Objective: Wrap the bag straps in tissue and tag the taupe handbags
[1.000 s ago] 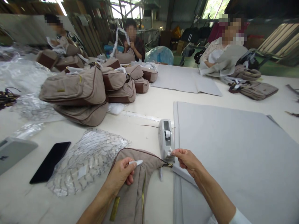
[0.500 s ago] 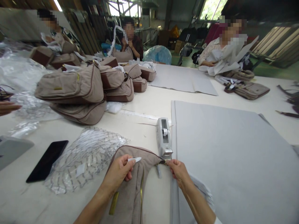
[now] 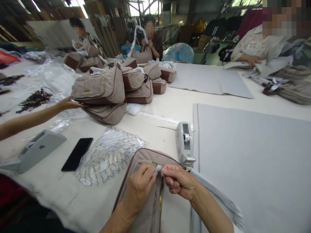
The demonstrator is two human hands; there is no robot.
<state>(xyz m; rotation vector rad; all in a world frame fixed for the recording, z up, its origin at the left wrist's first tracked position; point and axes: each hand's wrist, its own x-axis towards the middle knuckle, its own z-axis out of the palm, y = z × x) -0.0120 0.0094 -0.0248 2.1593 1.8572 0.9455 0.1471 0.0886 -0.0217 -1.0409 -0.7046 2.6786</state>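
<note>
A beige fabric bag [image 3: 143,165] with a gold zipper lies in front of me near the table's front edge. My left hand [image 3: 139,187] rests on its top, fingers pinched on a small white strip [image 3: 157,169]. My right hand [image 3: 178,181] meets it from the right, fingers pinched together at the same strip and the zipper. A grey tape dispenser [image 3: 185,144] stands just behind my hands.
A large grey paper sheet [image 3: 255,155] covers the right side. Clear netted wrapping [image 3: 110,155], a black phone [image 3: 77,154] and a grey device [image 3: 36,150] lie left. Stacked beige bags [image 3: 104,94] sit behind; another person's arm [image 3: 36,116] reaches to them. Other people work at the far edge.
My right hand left the zipper end by the dispenser and came left to meet my left hand at the white strip. The view shifted left; another person's arm reached in to the stacked bags.
</note>
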